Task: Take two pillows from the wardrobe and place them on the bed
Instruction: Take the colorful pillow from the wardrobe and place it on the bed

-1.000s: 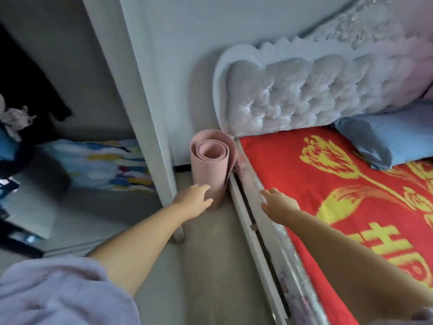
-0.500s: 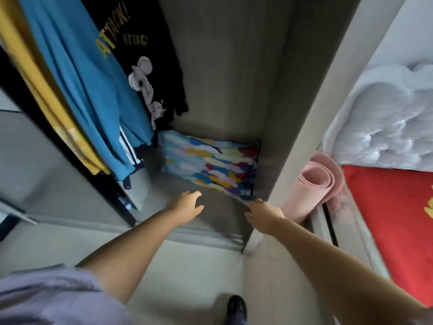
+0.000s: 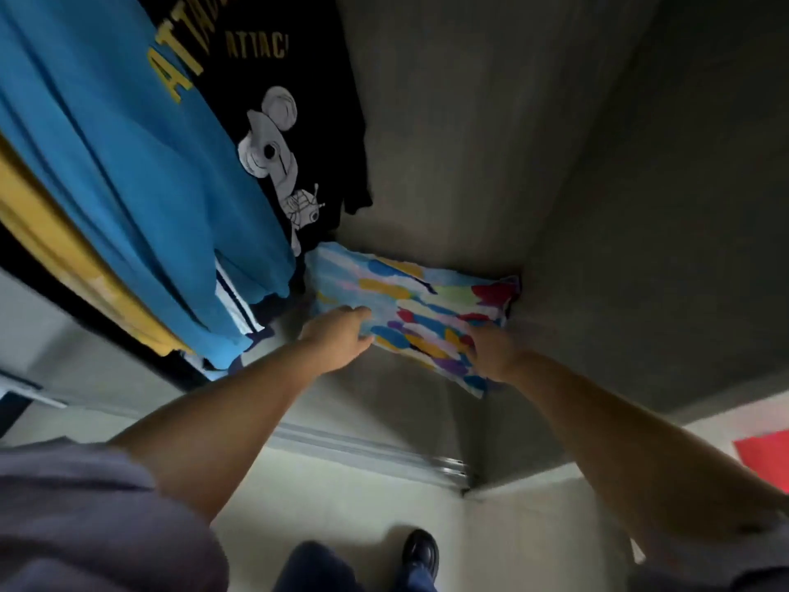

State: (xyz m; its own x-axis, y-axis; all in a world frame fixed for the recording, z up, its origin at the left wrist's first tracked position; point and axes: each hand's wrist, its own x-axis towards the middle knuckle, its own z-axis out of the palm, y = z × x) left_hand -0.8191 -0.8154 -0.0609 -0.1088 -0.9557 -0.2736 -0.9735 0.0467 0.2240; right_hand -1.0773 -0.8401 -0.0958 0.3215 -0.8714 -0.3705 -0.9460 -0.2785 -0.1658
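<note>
A pillow (image 3: 418,309) with a bright multicoloured brush-stroke cover lies on the floor of the open wardrobe (image 3: 597,207), pushed into its back right corner. My left hand (image 3: 337,337) rests on the pillow's near left edge, fingers curled over it. My right hand (image 3: 491,354) is on the near right edge, fingers tucked under the cover. Only a sliver of the red bed cover (image 3: 764,459) shows at the far right. No second pillow is visible here.
Hanging clothes fill the wardrobe's left side: a blue shirt (image 3: 128,173), a black printed shirt (image 3: 277,121) and a yellow garment (image 3: 47,241). The sliding-door track (image 3: 363,448) runs along the front. My black shoe (image 3: 420,553) stands on the pale floor below.
The view has swung from the bed to the wardrobe. Both hands have reached forward and now touch the multicoloured pillow's near edge.
</note>
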